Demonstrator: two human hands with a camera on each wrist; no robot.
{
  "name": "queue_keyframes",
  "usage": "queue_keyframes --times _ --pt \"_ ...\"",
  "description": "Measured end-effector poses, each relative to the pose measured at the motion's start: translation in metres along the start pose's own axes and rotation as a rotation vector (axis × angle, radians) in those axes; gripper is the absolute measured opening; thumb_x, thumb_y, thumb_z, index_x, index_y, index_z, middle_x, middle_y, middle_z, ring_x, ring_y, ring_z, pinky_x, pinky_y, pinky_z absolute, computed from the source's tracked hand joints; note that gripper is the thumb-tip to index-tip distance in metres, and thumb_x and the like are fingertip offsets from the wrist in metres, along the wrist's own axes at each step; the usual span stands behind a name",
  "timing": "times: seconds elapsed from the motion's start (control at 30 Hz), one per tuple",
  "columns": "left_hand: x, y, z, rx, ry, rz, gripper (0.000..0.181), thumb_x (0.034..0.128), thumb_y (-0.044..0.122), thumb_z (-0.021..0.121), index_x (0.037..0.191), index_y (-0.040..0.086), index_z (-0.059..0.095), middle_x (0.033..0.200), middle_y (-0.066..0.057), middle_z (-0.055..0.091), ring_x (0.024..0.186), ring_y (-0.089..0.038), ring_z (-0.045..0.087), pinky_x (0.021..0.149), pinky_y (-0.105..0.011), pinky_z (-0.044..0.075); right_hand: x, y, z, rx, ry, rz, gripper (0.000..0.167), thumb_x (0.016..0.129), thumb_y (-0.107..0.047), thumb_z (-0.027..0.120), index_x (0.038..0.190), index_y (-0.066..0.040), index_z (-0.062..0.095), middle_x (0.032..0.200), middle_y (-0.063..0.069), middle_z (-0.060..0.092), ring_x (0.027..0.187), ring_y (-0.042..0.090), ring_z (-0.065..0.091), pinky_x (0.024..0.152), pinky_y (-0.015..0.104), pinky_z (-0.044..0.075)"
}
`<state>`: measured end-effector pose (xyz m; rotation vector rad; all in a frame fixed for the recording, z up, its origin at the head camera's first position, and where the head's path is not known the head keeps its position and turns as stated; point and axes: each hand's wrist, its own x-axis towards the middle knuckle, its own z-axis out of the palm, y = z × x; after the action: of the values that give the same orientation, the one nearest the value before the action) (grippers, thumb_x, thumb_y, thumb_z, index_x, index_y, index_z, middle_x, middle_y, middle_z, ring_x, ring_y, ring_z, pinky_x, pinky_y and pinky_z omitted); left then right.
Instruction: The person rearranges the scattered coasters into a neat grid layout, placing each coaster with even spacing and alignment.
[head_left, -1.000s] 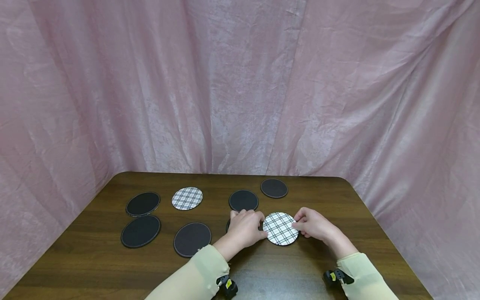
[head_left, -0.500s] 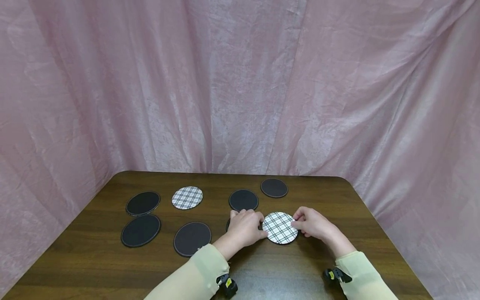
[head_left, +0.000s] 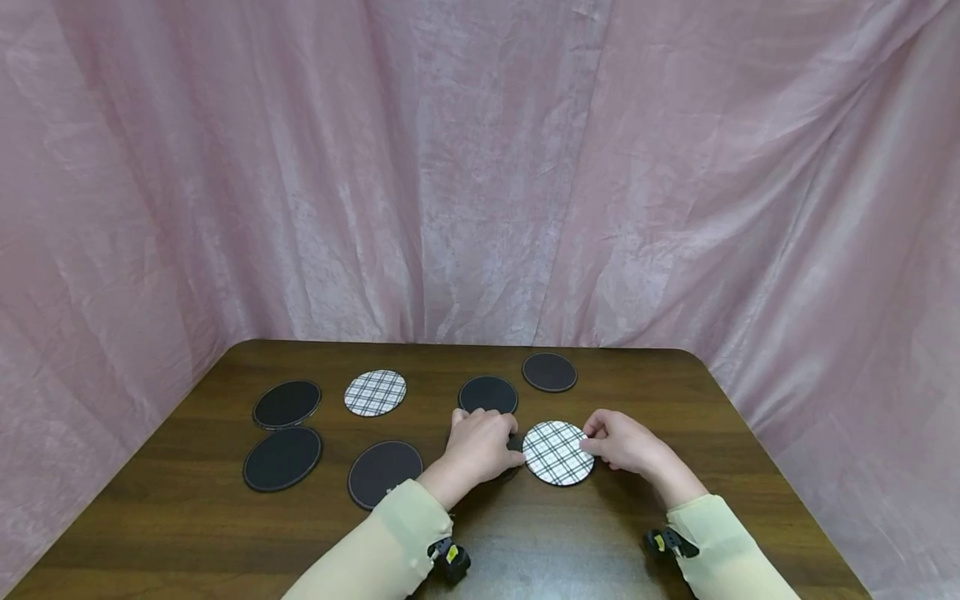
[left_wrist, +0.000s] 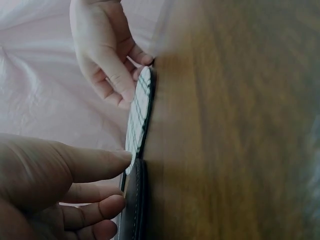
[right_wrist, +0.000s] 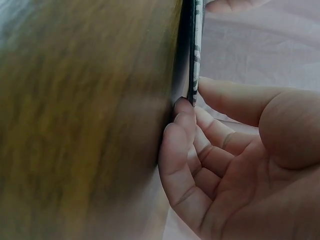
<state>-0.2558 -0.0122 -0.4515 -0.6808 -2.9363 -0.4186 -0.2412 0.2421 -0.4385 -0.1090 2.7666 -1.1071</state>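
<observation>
1. The right grip [head_left: 628,444] pinches the right edge of a white, dark-checked round coaster [head_left: 557,454], which is between both grips;
2. the left grip [head_left: 478,443] has its thumb at that coaster's left edge, fingers over a round black stitched coaster [left_wrist: 139,200]; whether it grasps either, I cannot tell;
3. five more black round coasters [head_left: 386,472] and another checked one [head_left: 375,393] lie on the brown wooden counter [head_left: 180,508];
4. a pink velvety curtain [head_left: 480,167] hangs behind.
</observation>
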Motion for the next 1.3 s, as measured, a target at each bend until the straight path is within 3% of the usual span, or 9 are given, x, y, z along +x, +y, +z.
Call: queue_keyframes --times 0.2,0.33,0.43,0.57,0.77,1.17,1.3 --pt "0.001 -0.003 -0.001 -0.007 -0.020 -0.002 0.038 0.0869 0.040 0.096 0.113 0.017 0.083 0.094 0.005 0.072 0.091 -0.019 0.064 0.092 -0.050 0.041 0.012 0.015 0.002 -0.020 -0.023 -0.044 0.018 0.100 -0.013 0.079 0.107 -0.001 0.068 0.084 0.008 0.064 0.066 0.021 0.060 0.061 0.033 0.052" --pt "0.002 -0.003 -0.001 -0.004 -0.024 -0.006 0.039 0.0868 0.041 0.096 0.114 0.018 0.083 0.096 0.004 0.073 0.092 -0.019 0.064 0.091 -0.050 0.041 0.036 0.051 0.009 -0.096 -0.029 -0.106 0.026 0.103 -0.026 0.079 0.110 -0.004 0.068 0.087 0.006 0.064 0.064 0.020 0.061 0.058 0.034 0.051" --pt "0.003 -0.004 0.000 0.001 -0.023 -0.008 0.039 0.0869 0.042 0.096 0.115 0.018 0.082 0.097 0.004 0.073 0.093 -0.019 0.065 0.091 -0.049 0.041 0.053 0.074 0.014 -0.146 -0.027 -0.111 0.029 0.102 -0.034 0.080 0.109 -0.008 0.069 0.088 0.004 0.065 0.064 0.019 0.061 0.058 0.034 0.049" --pt "0.003 -0.004 0.001 0.002 -0.025 -0.007 0.040 0.0870 0.042 0.096 0.115 0.018 0.082 0.096 0.005 0.072 0.093 -0.019 0.065 0.090 -0.049 0.041 0.064 0.084 0.018 -0.185 -0.014 -0.059 0.025 0.096 -0.036 0.085 0.103 -0.017 0.070 0.089 -0.002 0.066 0.067 0.017 0.063 0.061 0.034 0.049" --pt "0.002 -0.005 0.002 -0.001 -0.024 0.000 0.039 0.0872 0.041 0.096 0.115 0.017 0.082 0.095 0.004 0.072 0.093 -0.020 0.065 0.089 -0.049 0.042 0.061 0.086 0.018 -0.141 -0.033 -0.104 0.027 0.096 -0.033 0.085 0.103 -0.013 0.069 0.089 0.002 0.065 0.068 0.019 0.062 0.058 0.035 0.052" --pt "0.002 -0.005 0.000 0.011 -0.027 0.007 0.039 0.0886 0.041 0.095 0.117 0.017 0.082 0.104 0.001 0.075 0.098 -0.022 0.067 0.090 -0.050 0.044 0.062 0.086 0.018 -0.087 -0.036 -0.085 0.026 0.091 -0.028 0.089 0.102 -0.014 0.069 0.087 0.001 0.065 0.067 0.018 0.062 0.055 0.033 0.052" --pt "0.001 -0.004 0.001 0.015 -0.035 0.010 0.040 0.0895 0.041 0.094 0.118 0.016 0.082 0.107 -0.001 0.076 0.101 -0.024 0.068 0.092 -0.049 0.045 0.055 0.076 0.015 -0.084 -0.050 -0.093 0.029 0.094 -0.030 0.088 0.104 -0.011 0.069 0.089 0.004 0.064 0.070 0.019 0.061 0.057 0.033 0.053"
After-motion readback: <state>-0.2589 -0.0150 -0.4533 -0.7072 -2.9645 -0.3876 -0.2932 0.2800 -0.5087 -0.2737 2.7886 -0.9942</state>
